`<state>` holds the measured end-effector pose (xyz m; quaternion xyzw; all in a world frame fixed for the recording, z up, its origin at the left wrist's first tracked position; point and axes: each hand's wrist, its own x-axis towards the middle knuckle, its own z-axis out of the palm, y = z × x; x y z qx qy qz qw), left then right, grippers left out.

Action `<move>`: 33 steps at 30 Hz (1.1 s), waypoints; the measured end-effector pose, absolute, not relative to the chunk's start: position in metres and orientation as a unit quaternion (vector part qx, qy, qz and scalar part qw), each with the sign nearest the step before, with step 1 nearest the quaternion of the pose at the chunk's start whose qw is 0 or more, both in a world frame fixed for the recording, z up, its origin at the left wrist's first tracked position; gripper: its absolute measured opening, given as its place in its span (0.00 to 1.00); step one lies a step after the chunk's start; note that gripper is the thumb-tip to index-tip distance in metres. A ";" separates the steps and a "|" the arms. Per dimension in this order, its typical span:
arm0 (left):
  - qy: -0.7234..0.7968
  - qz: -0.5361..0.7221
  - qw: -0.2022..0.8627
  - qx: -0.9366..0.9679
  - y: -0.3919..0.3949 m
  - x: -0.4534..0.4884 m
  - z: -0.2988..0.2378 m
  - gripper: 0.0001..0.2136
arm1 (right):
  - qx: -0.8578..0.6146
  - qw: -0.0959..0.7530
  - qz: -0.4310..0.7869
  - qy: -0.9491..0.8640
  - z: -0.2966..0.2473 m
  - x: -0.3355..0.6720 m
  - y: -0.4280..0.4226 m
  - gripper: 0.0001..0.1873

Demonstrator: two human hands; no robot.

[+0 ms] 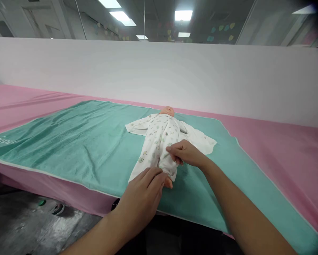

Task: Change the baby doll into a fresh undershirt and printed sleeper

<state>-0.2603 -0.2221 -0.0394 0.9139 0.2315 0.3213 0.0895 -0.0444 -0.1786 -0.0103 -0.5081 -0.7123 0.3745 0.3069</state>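
A baby doll [169, 111] lies on its back on a green towel [76, 141], head pointing away from me. It wears a white printed romper [159, 140], with sleeves spread flat to both sides. My right hand [187, 153] pinches the romper fabric at the doll's right leg. My left hand [145, 193] sits at the leg cuff, fingers closed on the cloth beside the doll's bare foot [169, 183].
The towel lies on a pink-covered bed or table [281, 145] whose front edge runs below my hands. A white wall panel [159, 71] rises behind it. Dark floor [28, 223] with small objects lies at the lower left.
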 end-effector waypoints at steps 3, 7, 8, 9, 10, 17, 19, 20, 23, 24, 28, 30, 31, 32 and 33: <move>0.276 0.243 0.081 0.926 -0.210 -0.247 -0.037 0.08 | -0.494 0.172 0.409 -0.748 -0.013 -0.037 -0.196 0.16; 0.305 0.226 0.069 0.923 -0.202 -0.245 -0.043 0.10 | -0.512 0.220 0.280 -0.782 -0.032 -0.042 -0.227 0.09; 0.308 0.228 0.070 0.921 -0.202 -0.245 -0.044 0.10 | -0.518 0.244 0.245 -0.782 -0.039 -0.047 -0.234 0.10; 0.310 0.232 0.072 0.919 -0.202 -0.245 -0.045 0.09 | -0.526 0.266 0.217 -0.778 -0.045 -0.052 -0.240 0.10; 0.312 0.236 0.075 0.917 -0.202 -0.245 -0.046 0.09 | -0.536 0.285 0.194 -0.771 -0.051 -0.057 -0.245 0.08; 0.313 0.265 0.097 0.907 -0.202 -0.240 -0.044 0.08 | -0.571 0.369 0.214 -0.701 -0.066 -0.072 -0.254 0.04; 0.313 0.268 0.097 0.906 -0.203 -0.241 -0.044 0.13 | -0.574 0.393 0.225 -0.682 -0.064 -0.073 -0.259 0.05; 0.314 0.272 0.098 0.904 -0.204 -0.241 -0.044 0.15 | -0.577 0.405 0.231 -0.671 -0.063 -0.074 -0.263 0.05; 0.306 0.287 0.092 0.903 -0.206 -0.241 -0.044 0.19 | -0.583 0.433 0.238 -0.645 -0.059 -0.081 -0.279 0.06; 0.302 0.292 0.086 0.903 -0.208 -0.241 -0.044 0.19 | -0.584 0.438 0.231 -0.643 -0.057 -0.084 -0.285 0.06; 0.293 0.306 0.068 0.903 -0.214 -0.236 -0.043 0.12 | -0.575 0.438 0.181 -0.667 -0.047 -0.094 -0.303 0.07; 0.290 0.307 0.073 0.904 -0.217 -0.234 -0.043 0.11 | -0.570 0.425 0.148 -0.687 -0.043 -0.096 -0.308 0.07; 0.288 0.305 0.077 0.904 -0.219 -0.234 -0.043 0.12 | -0.570 0.416 0.130 -0.696 -0.041 -0.096 -0.309 0.07; 0.288 0.304 0.078 0.905 -0.220 -0.234 -0.043 0.12 | -0.571 0.406 0.111 -0.704 -0.041 -0.095 -0.309 0.08; 0.287 0.303 0.075 0.906 -0.221 -0.235 -0.043 0.12 | -0.573 0.396 0.094 -0.712 -0.041 -0.095 -0.309 0.09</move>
